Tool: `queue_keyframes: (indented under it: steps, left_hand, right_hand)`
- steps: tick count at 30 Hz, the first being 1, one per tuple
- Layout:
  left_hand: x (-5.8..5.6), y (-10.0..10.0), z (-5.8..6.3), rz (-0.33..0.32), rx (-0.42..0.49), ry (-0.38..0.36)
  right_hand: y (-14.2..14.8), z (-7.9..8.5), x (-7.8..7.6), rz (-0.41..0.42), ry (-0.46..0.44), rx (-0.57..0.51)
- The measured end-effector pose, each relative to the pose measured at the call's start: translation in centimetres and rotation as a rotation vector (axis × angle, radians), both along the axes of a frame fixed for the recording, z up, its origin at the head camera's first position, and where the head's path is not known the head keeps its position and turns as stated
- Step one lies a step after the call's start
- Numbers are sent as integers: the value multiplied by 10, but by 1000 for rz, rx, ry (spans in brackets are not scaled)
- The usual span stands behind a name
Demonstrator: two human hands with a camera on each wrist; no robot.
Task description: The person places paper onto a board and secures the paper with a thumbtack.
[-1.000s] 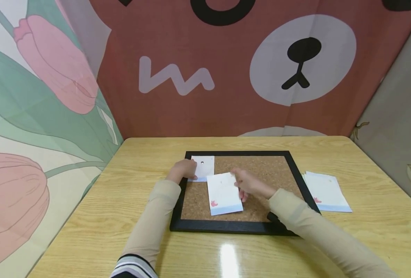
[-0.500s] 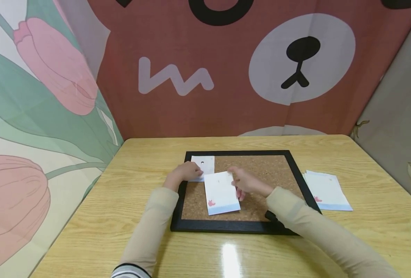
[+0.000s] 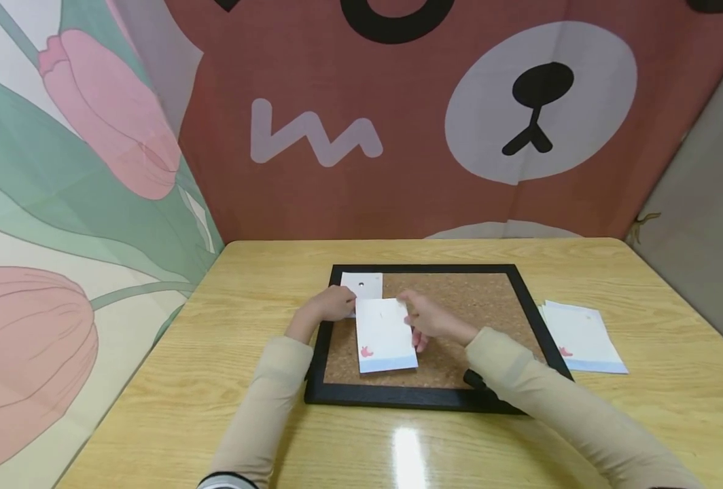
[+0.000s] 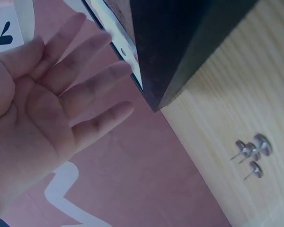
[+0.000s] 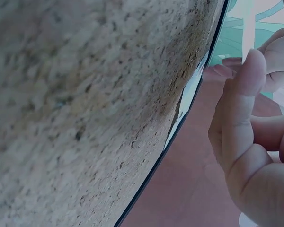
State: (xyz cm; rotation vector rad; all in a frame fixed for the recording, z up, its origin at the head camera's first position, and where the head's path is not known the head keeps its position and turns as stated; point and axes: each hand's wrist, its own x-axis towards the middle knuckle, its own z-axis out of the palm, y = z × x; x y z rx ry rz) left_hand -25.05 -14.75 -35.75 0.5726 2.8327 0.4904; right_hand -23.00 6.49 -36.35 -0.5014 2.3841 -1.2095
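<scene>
My right hand [image 3: 431, 319] pinches a white note sheet [image 3: 386, 336] by its right edge, above a cork board [image 3: 471, 299] with a black frame. The sheet carries a pink figure and a blue band along its bottom. My left hand [image 3: 333, 303] hovers by the sheet's upper left corner; its fingers are spread and loosely extended in the left wrist view [image 4: 61, 90]. Whether its thumb touches the sheet cannot be told. Behind them, another note sheet [image 3: 367, 284] lies in the board's far left corner with a dark pin head near its top.
Several metal thumbtacks [image 4: 253, 150] lie on the wooden table beside the board, in the left wrist view. A small pile of similar note sheets [image 3: 582, 339] sits right of the board. A patterned curtain [image 3: 398, 183] hangs behind the table.
The held sheet has shifted slightly left and straightened, now overlapping the pinned sheet's lower part in view. My left hand has drawn from the pinned sheet's left side toward the held sheet's corner.
</scene>
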Motion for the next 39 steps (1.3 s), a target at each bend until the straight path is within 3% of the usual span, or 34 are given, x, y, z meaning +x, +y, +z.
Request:
queue_keyframes:
  steps: [4,10,13,21,32,39]
  left_hand:
    - [5,1,1,39,14,-1]
    - [12,1,3,30,27,6]
    - [15,0,3,58,58,3]
    - [20,-6,3,194,264,-136]
    - [24,-11,5,229,204,-81]
    - [24,-11,4,294,169,-72]
  right_hand:
    - [-2,0,0,8,8,0]
    - [-4,-1,0,1,3,-2]
    - [-6,-3,1,-4,-2,-12]
    - [-12,-6,3,-1,-13,-13]
    - [-22,-4,7,31,-19,18]
    - [-27,-5,10,67,8,51]
